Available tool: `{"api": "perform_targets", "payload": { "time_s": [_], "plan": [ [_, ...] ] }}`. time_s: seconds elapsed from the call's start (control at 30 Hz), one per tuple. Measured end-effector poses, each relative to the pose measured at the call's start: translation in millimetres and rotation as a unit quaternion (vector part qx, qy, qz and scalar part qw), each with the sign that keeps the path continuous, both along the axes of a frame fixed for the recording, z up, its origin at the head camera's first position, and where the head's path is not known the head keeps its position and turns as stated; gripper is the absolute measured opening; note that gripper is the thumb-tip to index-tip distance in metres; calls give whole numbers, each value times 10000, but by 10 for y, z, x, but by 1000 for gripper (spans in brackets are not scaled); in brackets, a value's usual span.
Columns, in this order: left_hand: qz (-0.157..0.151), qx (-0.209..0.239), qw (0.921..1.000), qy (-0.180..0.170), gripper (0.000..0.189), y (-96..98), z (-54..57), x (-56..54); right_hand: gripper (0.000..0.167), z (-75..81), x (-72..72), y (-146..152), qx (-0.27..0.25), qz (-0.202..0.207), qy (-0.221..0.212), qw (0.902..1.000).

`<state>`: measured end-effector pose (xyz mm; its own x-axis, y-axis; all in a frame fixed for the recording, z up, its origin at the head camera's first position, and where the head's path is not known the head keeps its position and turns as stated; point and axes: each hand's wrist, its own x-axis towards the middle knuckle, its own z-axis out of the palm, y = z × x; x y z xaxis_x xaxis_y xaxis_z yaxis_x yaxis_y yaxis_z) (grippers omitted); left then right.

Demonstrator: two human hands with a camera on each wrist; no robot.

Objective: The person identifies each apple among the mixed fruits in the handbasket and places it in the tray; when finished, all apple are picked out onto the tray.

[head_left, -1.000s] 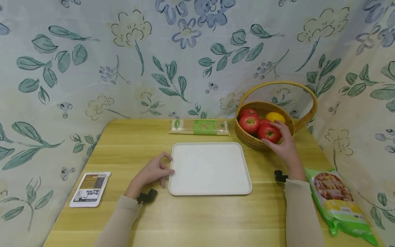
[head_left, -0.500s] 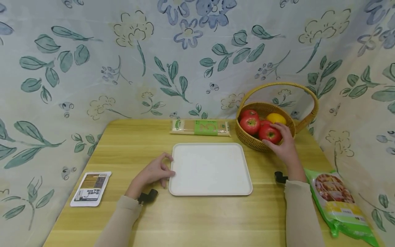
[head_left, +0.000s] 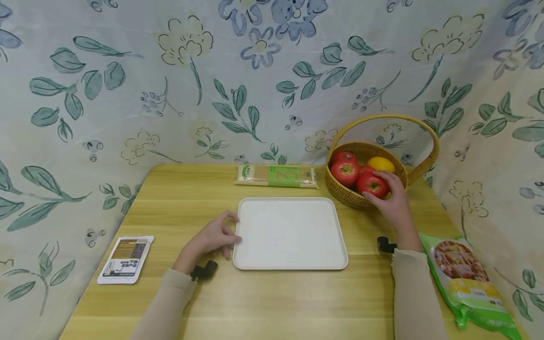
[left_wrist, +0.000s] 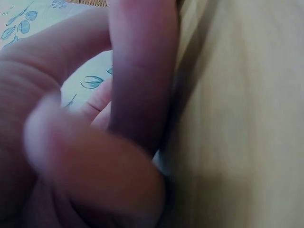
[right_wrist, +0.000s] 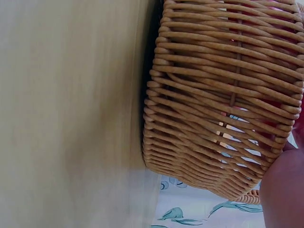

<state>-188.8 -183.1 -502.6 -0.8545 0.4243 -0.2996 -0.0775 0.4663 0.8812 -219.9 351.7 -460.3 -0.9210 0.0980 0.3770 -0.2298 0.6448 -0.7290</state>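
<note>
In the head view my right hand (head_left: 393, 198) has its thumb and fingers round a red apple (head_left: 372, 184) at the front of a wicker basket (head_left: 349, 196). Another large red apple (head_left: 344, 172), more red fruit behind and a yellow lemon (head_left: 381, 164) lie in the same basket. Woven basket wall (right_wrist: 223, 90) fills much of the right wrist view, with part of the thumb (right_wrist: 287, 190) at its rim. My left hand (head_left: 212, 234) rests beside a white tray (head_left: 291, 233), thumb and index fingertips apart at its left rim. Bent fingers (left_wrist: 142, 71) crowd the left wrist view.
A long packet of noodles (head_left: 276, 176) lies behind the tray. At the left is a flat white packet (head_left: 125, 260) with a dark label; at the right edge, a green food bag (head_left: 467, 278). The basket's tall handle (head_left: 382, 116) arches above the fruit. A floral cloth backs the wooden table (head_left: 272, 302).
The whole head view has shifted slightly down and right. Both hands, the apple and the tray keep their places relative to one another.
</note>
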Motion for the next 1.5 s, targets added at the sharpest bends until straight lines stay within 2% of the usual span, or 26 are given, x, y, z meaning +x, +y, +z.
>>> {"api": "perform_targets", "payload": {
  "time_s": [0.2,0.4,0.57,0.67,0.8,0.9,1.03,1.2,1.33,1.5],
  "plan": [
    [7,38,10000,-67,60,-12,0,9,65,25,11,-32,-171,-221,-93,9996],
    [-27,21,10000,-41,60,-15,3,-3,70,139,70,-77,-856,-498,-405,9943],
    [-38,32,10000,-50,58,-9,26,10,72,287,122,-132,-1369,-425,-605,9878],
    [-33,70,9999,-92,58,2,37,11,71,396,150,-221,-1571,-317,-525,9857],
    [-18,81,9999,-141,58,8,33,7,67,504,184,-428,-2043,191,-411,9779],
    [-12,57,9999,-142,58,3,20,1,65,560,200,-664,-2324,745,-491,9685],
    [-19,44,9999,-98,58,-9,18,-5,64,595,192,-1038,-2281,1284,-836,9615],
    [-29,25,10000,-64,58,-7,19,-7,64,524,114,-1466,-1994,1670,-1442,9547],
    [-22,-12,10000,-89,58,2,17,-3,65,429,33,-1765,-1772,2003,-1750,9476],
    [34,-76,9999,-148,59,11,21,6,66,286,-67,-2056,-1454,2221,-2165,9395]
  ]
}}
